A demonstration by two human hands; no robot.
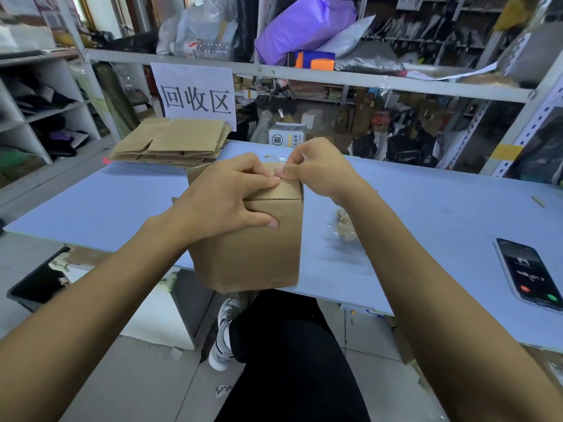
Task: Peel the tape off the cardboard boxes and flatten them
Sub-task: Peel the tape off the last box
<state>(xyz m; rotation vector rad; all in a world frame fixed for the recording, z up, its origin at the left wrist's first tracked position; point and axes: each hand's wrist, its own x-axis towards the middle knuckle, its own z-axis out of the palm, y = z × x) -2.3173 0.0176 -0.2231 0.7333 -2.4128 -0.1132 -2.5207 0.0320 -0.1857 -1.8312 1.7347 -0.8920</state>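
One plain brown cardboard box (253,239) stands upright at the pale blue worktop's (426,208) near edge, the left hand (222,199) curled round its top corner. On that top, the right hand's (316,172) grip pinches clear tape (278,161). Beyond and left lies one stack of flattened brown cardboard (172,141).

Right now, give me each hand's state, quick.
Left hand: grips the cardboard box, fingers on top, thumb on its front.
Right hand: pinches the tape at the top edge.
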